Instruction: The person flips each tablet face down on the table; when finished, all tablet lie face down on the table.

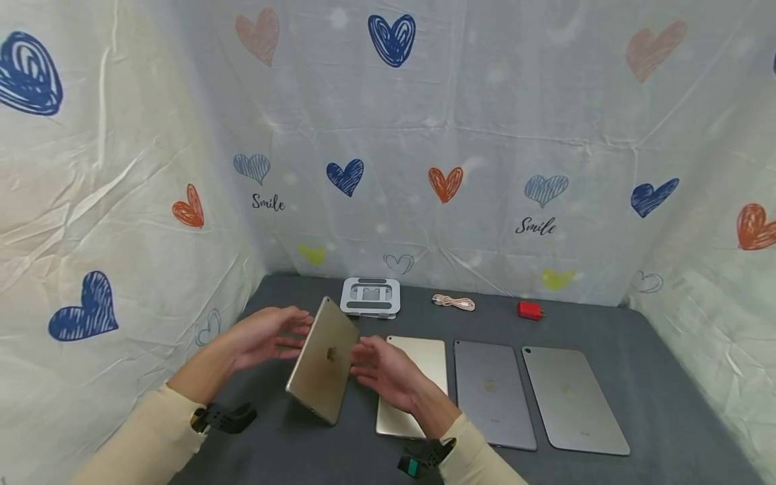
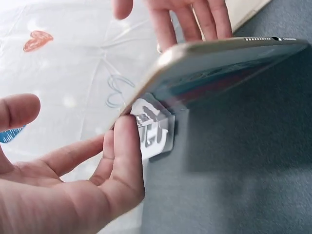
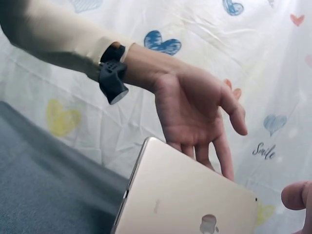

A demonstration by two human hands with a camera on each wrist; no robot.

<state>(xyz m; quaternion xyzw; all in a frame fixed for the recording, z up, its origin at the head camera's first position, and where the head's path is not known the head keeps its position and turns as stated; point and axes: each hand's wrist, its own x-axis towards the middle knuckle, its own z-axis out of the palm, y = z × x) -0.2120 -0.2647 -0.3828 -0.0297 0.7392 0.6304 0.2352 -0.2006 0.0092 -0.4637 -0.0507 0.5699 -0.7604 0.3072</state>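
A gold tablet [image 1: 324, 364] stands tilted between my two hands, its back with the apple logo facing right and its screen side to the left. My left hand [image 1: 269, 337] touches its left side with the fingertips, thumb apart from it. In the left wrist view, those fingers [image 2: 127, 146] lie against the tablet's edge and screen side. At the opposite side, the fingers of my right hand [image 1: 384, 370] reach the edge, and the thumb stands away. Whether the lower corner touches the table cannot be made out. Only the right thumb [image 3: 296, 196] shows in the right wrist view.
Flat on the grey table [image 1: 642, 377] lie a second gold tablet [image 1: 418, 357], partly behind my right hand, a dark grey tablet [image 1: 494, 397] and a silver tablet [image 1: 572, 401]. Farther back are a folding stand [image 1: 371, 296], a coiled cable [image 1: 453, 302] and a red charger plug [image 1: 530, 310].
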